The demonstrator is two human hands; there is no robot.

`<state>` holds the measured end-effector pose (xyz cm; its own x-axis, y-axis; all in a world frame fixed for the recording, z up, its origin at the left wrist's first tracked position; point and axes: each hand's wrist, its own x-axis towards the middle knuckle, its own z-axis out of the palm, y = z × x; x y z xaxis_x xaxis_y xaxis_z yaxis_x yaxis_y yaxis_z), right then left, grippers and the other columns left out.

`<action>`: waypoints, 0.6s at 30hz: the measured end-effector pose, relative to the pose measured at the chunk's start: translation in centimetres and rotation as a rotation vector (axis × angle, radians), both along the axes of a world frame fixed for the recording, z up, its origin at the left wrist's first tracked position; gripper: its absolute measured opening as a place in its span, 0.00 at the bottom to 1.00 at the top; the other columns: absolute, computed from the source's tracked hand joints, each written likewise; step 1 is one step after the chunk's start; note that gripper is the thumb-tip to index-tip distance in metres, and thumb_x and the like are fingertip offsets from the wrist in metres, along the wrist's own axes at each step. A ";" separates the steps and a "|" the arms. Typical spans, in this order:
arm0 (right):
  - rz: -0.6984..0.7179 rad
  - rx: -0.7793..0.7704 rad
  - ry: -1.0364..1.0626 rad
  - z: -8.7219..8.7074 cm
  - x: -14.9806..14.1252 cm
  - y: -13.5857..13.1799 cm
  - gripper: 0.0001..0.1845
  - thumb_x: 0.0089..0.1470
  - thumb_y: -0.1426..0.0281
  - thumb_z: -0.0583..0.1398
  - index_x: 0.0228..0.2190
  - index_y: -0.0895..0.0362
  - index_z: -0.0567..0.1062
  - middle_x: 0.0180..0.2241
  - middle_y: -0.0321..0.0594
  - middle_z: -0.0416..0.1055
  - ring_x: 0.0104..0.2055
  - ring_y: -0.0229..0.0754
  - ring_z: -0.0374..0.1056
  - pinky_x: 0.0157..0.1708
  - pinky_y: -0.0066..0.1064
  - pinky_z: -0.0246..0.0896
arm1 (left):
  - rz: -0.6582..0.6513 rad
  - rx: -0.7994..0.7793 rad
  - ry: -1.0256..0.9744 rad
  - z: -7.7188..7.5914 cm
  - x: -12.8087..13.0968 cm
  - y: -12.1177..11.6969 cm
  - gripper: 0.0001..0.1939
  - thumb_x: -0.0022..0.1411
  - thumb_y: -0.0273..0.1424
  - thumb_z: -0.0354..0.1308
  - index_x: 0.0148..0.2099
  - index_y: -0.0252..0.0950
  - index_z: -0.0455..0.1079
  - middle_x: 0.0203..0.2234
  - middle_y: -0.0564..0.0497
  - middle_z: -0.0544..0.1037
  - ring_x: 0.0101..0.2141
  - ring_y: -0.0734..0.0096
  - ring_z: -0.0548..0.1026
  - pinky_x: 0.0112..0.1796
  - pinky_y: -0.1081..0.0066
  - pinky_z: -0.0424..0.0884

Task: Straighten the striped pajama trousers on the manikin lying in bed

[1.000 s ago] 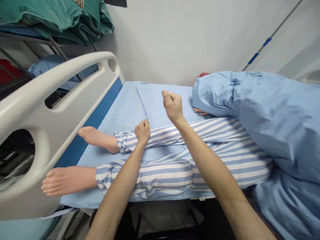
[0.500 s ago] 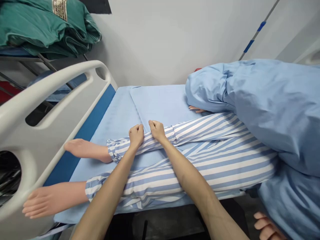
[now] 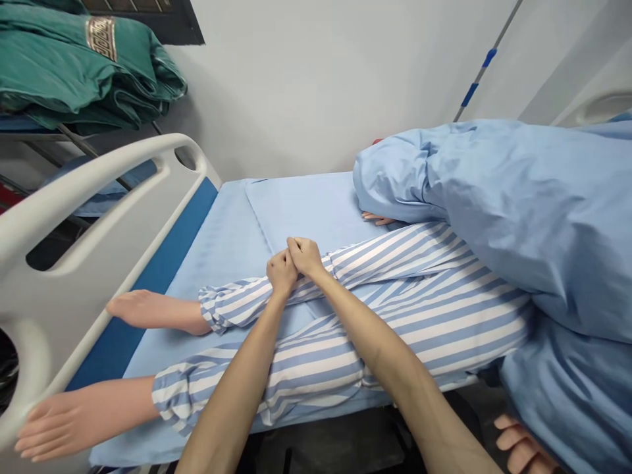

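A manikin lies on the bed in blue-and-white striped pyjama trousers (image 3: pixel 375 342), its bare feet (image 3: pixel 153 312) toward the footboard. My left hand (image 3: pixel 281 273) is curled on the trouser leg farther from me, a little above the cuff. My right hand (image 3: pixel 305 257) is curled on the same leg, its fingers against my left hand. A pale blue cover (image 3: pixel 498 204) hides the upper body. A manikin hand (image 3: pixel 376 218) shows at the cover's edge, and other fingers (image 3: pixel 523 444) stick out at the lower right.
A white footboard (image 3: pixel 59 309) with grip holes stands at the left, over a dark blue edge strip. Pale blue sheet (image 3: pixel 296 210) covers the mattress. Folded green cloth (image 3: pixel 74 66) sits on a metal rack (image 3: pixel 29 135) behind. A pole with blue marks (image 3: pixel 478 82) leans at the back right.
My right hand has come down from above the sheet onto the trouser leg and now meets my left hand. The whole scene has shifted slightly left and down in view.
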<state>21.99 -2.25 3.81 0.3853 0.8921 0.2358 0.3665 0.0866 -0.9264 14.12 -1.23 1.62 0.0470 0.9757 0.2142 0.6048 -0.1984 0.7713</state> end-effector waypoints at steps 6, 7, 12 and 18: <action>0.015 0.036 -0.185 0.2 3.3 -1.4 0.25 0.64 0.62 0.52 0.16 0.54 0.58 0.17 0.30 0.53 0.24 0.35 0.50 0.28 0.29 0.43 | -0.026 0.022 0.015 0.1 -0.1 0.0 0.21 0.62 0.33 0.48 0.17 0.37 0.52 0.14 0.54 0.58 0.22 0.75 0.56 0.27 0.70 0.50; 0.007 -0.003 -0.183 -0.4 3.7 -1.6 0.26 0.64 0.62 0.52 0.16 0.54 0.58 0.16 0.30 0.52 0.23 0.36 0.50 0.28 0.29 0.42 | -0.022 0.013 -0.010 0.2 -0.1 0.1 0.22 0.62 0.33 0.49 0.17 0.37 0.52 0.14 0.55 0.56 0.21 0.75 0.56 0.27 0.70 0.51; -0.059 -0.035 -0.156 -2.6 4.2 -1.5 0.26 0.65 0.61 0.51 0.16 0.54 0.59 0.17 0.31 0.54 0.24 0.36 0.51 0.28 0.29 0.43 | -0.038 -0.058 -0.288 2.2 1.8 1.1 0.29 0.70 0.40 0.39 0.16 0.39 0.51 0.12 0.54 0.55 0.18 0.75 0.58 0.26 0.70 0.57; -0.074 0.040 0.061 -2.8 4.7 -0.9 0.29 0.66 0.55 0.48 0.16 0.54 0.57 0.17 0.31 0.54 0.23 0.36 0.53 0.27 0.28 0.49 | -0.025 -0.042 -0.262 2.1 5.0 0.7 0.31 0.72 0.41 0.31 0.17 0.40 0.55 0.12 0.51 0.59 0.20 0.71 0.64 0.29 0.70 0.62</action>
